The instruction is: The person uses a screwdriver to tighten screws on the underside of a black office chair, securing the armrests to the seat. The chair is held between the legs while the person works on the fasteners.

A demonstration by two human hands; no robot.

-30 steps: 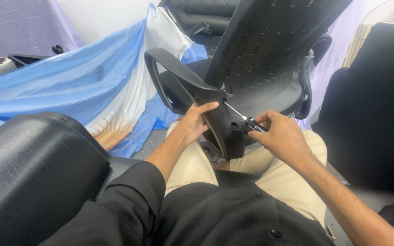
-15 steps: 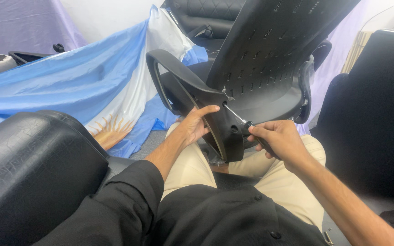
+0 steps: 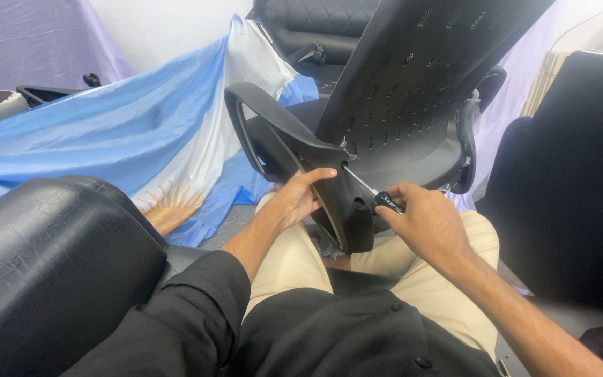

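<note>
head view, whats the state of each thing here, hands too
left hand: gripping the armrest's lower edge
right hand: shut on the screwdriver
screwdriver: tip set into the armrest bracket
armrest: tilted, resting over the lap
office chair: tipped on its side
flag: draped, crumpled

Black plastic armrest (image 3: 294, 150), loop-shaped, tilted, lower end over the person's lap, set against the side of the black office chair (image 3: 413, 91), which lies tipped on its side. Screwdriver (image 3: 375, 195): thin metal shaft, dark handle, angled up-left, tip at a hole in the armrest's lower bracket.
</note>
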